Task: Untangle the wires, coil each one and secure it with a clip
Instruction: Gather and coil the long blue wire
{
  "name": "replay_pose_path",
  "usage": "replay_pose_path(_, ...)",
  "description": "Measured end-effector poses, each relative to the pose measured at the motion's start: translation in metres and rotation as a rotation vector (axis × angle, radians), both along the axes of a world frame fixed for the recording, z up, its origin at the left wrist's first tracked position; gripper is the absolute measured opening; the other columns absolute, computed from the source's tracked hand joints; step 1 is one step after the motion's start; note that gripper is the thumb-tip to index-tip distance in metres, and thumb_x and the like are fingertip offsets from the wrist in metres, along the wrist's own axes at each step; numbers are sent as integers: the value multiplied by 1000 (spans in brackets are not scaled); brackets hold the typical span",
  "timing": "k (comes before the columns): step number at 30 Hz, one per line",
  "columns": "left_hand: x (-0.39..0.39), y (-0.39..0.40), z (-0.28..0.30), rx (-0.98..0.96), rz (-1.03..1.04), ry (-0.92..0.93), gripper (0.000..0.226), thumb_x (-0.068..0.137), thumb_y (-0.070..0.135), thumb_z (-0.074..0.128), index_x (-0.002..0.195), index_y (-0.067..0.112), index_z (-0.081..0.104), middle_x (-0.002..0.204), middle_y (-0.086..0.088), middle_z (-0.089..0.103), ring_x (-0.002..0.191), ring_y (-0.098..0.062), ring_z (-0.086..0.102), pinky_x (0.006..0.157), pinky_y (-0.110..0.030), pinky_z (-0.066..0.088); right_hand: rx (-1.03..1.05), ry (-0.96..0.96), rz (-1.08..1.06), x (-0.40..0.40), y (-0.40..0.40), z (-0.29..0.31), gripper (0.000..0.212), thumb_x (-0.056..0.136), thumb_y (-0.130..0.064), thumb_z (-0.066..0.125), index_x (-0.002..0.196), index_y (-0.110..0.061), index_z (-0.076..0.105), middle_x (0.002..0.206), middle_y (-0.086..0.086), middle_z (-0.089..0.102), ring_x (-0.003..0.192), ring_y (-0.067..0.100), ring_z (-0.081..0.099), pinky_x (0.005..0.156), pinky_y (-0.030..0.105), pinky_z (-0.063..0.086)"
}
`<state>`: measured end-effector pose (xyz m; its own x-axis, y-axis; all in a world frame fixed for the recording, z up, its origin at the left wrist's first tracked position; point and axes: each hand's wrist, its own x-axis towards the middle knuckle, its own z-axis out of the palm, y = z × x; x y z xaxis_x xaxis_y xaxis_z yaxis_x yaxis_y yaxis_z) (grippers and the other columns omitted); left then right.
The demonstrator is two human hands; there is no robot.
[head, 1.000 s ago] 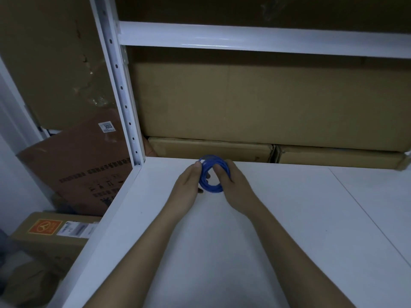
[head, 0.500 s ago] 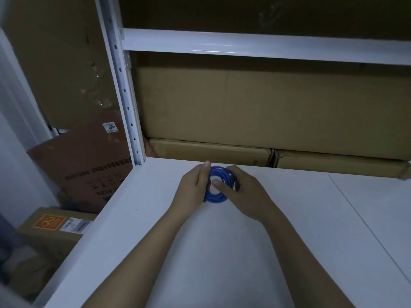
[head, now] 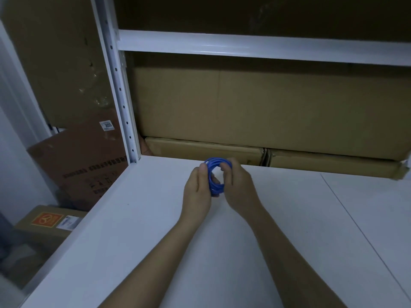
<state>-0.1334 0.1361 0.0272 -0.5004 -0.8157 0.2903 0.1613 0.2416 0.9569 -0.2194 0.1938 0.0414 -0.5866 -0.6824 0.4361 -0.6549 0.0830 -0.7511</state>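
Observation:
A blue wire (head: pixel 214 174) is wound into a small tight coil and held upright just above the white shelf (head: pixel 138 218), near its back edge. My left hand (head: pixel 196 190) grips the coil's left side with the thumb along its rim. My right hand (head: pixel 239 187) holds the right side, fingers curled over the top of the ring. The lower part of the coil is hidden between my palms. No clip shows in this view.
Flat cardboard boxes (head: pixel 266 107) stand behind the shelf, with two long ones (head: pixel 204 150) lying along its back edge. A white perforated upright (head: pixel 120 90) rises at the shelf's left corner. More cartons (head: pixel 84 165) sit on the floor to the left.
The coil has turned from lying flatter between my hands to standing more upright, and my right fingers have shifted over its top. Both hands stay in the same spot.

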Motion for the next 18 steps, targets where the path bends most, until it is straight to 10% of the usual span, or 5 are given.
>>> replay_pose_path(7, 17, -17, 22, -456, -114, -474, 47, 102, 45, 28, 90, 12, 59, 75, -8, 66, 67, -17, 61, 71, -38, 50, 411, 394, 265, -7, 18, 25, 14, 102, -15, 38, 95, -14, 50, 79, -4, 52, 79, 17, 51, 71, 29, 40)
replay_pose_path(18, 27, -18, 14, -265, 108, -311, 52, 104, 40, 28, 70, 10, 53, 61, 0, 56, 58, -11, 55, 58, -20, 38, -74, 121, -102, 41, 5, -14, 24, 100, -34, 43, 106, -17, 58, 93, -8, 58, 84, 11, 54, 76, 25, 41)
